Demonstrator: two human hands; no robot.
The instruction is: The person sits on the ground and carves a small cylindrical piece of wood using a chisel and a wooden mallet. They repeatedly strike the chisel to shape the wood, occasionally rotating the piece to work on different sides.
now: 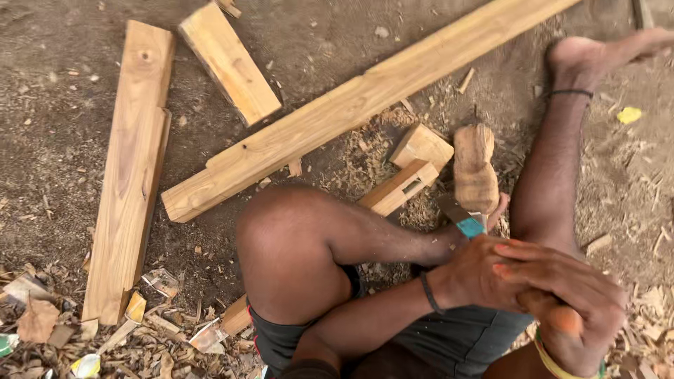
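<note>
Chisel (pixel 460 216), teal-banded with a flat steel blade, is angling toward eleven o'clock from both hands; left hand (pixel 484 277) and right hand (pixel 562 291) fingers are wrapping tightly around its handle.

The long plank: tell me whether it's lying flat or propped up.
Lying flat: the long plank rests diagonally on the dirt ground, no support visible under it.

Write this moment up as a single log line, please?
left hand: gripping chisel | right hand: clasped over left | chisel tip: near carved wood piece | surroundings: long plank, wood shavings, dirt ground
</note>
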